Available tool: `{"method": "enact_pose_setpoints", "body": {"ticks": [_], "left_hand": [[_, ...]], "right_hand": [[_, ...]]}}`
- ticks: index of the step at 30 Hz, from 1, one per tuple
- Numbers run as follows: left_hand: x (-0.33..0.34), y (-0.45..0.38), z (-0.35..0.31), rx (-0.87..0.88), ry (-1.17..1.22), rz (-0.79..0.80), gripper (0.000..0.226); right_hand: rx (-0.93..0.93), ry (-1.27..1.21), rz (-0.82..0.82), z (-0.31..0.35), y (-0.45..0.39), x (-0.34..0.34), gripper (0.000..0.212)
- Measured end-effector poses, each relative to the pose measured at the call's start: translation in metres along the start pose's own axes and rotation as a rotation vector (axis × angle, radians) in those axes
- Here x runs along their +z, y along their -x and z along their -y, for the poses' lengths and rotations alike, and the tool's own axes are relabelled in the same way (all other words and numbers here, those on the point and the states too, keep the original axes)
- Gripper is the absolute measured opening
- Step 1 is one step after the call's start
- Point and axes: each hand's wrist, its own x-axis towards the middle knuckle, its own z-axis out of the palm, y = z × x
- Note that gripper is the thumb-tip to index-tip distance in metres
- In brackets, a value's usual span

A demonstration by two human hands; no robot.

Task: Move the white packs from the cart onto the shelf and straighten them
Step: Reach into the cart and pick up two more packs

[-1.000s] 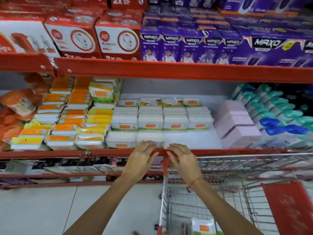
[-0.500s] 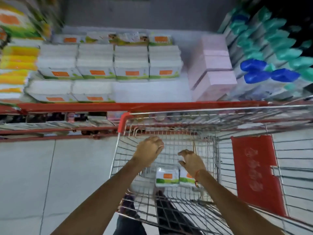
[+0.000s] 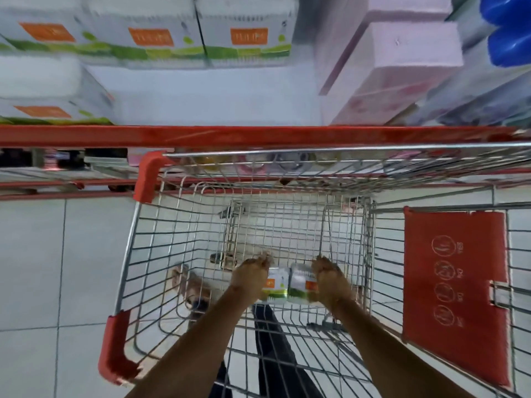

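Observation:
Two white packs with orange labels and green bands lie side by side on the floor of the wire cart. My left hand presses on the left pack from its left side. My right hand clasps the right pack from its right side. Both hands curl around the packs, which rest low in the basket. More white packs of the same kind stand in rows on the shelf above the cart, with a bare white gap to their right.
Pink boxes stand at the right of the shelf gap, blue-capped bottles beyond them. A red child-seat flap hangs on the cart's right. Grey tiled floor lies to the left. The cart's rim sits against the red shelf edge.
My hands left the shelf edge, dropped into the cart and closed around the two packs. The view tilted down and nearer to the basket.

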Motion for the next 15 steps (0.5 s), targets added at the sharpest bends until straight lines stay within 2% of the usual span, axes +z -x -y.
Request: {"method": "enact_pose_setpoints", "body": {"ticks": [3,6,8,11,15], "left_hand": [[0.000,0.004,-0.006,-0.024,0.058,-0.032,0.070],[0.001,0.012,-0.007,-0.060,0.164,-0.043,0.066],[-0.001,0.020,-0.005,-0.080,0.231,-0.069,0.066],[-0.011,0.038,0.000,-0.111,0.233,-0.103,0.068],[-0.043,0.063,0.013,-0.173,0.219,-0.183,0.059]], "right_hand": [[-0.012,-0.129,0.008,0.002,0.000,-0.006,0.044],[-0.088,-0.030,0.020,0.007,0.003,-0.014,0.037],[-0.099,-0.028,0.005,0.012,0.008,-0.020,0.041],[-0.083,-0.015,0.019,0.023,0.016,-0.034,0.061],[-0.127,-0.030,-0.105,0.041,0.032,-0.070,0.058]]}}
